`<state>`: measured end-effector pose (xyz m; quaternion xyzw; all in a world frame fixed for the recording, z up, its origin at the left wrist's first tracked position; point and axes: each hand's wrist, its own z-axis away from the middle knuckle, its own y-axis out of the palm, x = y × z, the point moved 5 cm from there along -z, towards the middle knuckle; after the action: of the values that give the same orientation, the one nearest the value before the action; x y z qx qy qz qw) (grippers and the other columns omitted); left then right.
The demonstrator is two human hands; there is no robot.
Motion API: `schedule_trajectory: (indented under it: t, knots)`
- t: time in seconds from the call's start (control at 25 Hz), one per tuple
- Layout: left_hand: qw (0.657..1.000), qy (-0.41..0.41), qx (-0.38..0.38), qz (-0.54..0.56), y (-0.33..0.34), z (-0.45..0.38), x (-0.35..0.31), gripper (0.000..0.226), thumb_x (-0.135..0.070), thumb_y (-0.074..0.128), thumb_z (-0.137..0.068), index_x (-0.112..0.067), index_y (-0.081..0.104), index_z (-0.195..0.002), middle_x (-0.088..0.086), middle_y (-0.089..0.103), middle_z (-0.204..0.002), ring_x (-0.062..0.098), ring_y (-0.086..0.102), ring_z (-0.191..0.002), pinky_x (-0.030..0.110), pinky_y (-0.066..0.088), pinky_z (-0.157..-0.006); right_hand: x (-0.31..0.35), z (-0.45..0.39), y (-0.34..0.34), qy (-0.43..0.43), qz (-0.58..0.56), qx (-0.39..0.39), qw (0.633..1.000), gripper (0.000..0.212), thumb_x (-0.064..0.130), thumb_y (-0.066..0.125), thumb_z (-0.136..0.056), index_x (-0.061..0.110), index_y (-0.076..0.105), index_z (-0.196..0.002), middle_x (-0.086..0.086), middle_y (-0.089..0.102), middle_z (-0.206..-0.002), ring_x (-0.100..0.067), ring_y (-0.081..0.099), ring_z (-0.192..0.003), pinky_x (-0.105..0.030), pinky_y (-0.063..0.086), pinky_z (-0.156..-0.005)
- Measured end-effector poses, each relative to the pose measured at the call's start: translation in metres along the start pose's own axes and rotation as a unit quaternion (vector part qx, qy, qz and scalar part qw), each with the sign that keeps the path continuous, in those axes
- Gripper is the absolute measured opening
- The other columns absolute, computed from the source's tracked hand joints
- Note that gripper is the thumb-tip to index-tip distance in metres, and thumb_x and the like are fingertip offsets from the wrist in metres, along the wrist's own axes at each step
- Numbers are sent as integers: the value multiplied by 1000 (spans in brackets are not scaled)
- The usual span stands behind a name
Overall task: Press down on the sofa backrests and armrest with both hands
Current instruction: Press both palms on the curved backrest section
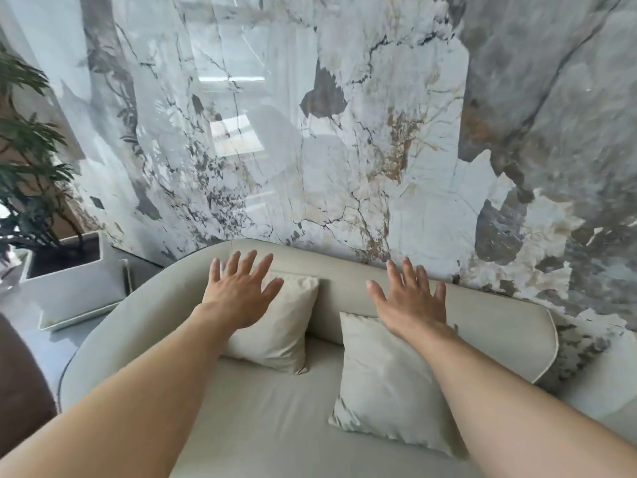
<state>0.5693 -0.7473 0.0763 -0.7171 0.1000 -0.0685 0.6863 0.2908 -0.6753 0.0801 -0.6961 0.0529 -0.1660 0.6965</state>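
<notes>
1. Pale grey-green leather covers the sofa (275, 426), which fills the lower middle of your view; its backrest (344, 270) runs along the top of the seat, against the marble wall (344, 132).
2. Your left hand (241, 291) is spread flat, fingers wide apart and pointing up toward the wall, gripping nothing. Its fingertips lie over the top edge of the backrest, while the palm sits in front of the upper corner of the left cushion (275, 326).
3. Your right hand (410, 298) is likewise opened wide, fingers splayed, with nothing in its grasp. It is over the backrest further right, and its wrist crosses the top edge of the right cushion (386, 384).
4. You cannot tell from this view whether either palm is actually pressed into the leather or just above it.
5. Both cushions lean against the backrest, the left one set higher and further back, the right one nearer you; the two hands are well apart, with bare backrest showing between them.
6. The curved armrest (113, 326) sweeps down the left side of the sofa, beyond your left forearm and away from both hands.
7. A white planter (79, 291) with a leafy plant (27, 160) stands on the floor just past that armrest.
</notes>
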Motion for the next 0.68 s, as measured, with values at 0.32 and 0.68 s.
schedule_trajectory:
  t: [0.32,0.68]
  knots:
    - [998,-51,-18,-39,-14,-15,43,68,-62,7,-89,-35,2,-151,-2,0,-164,24,-6,-149,52,-7,-117,51,-46,26,-52,-22,26,998,71,65,6,-92,30,-4,-152,1,-14,-161,-21,-11,-147,-52,-5,-115]
    - [999,-42,-21,-20,-7,-67,82,66,-62,9,-91,-36,-1,-151,-3,-1,-163,23,-8,-149,51,-11,-116,95,-83,33,-37,-19,25,999,71,66,6,-91,30,-6,-152,3,-16,-161,-20,-13,-147,-52,-7,-115]
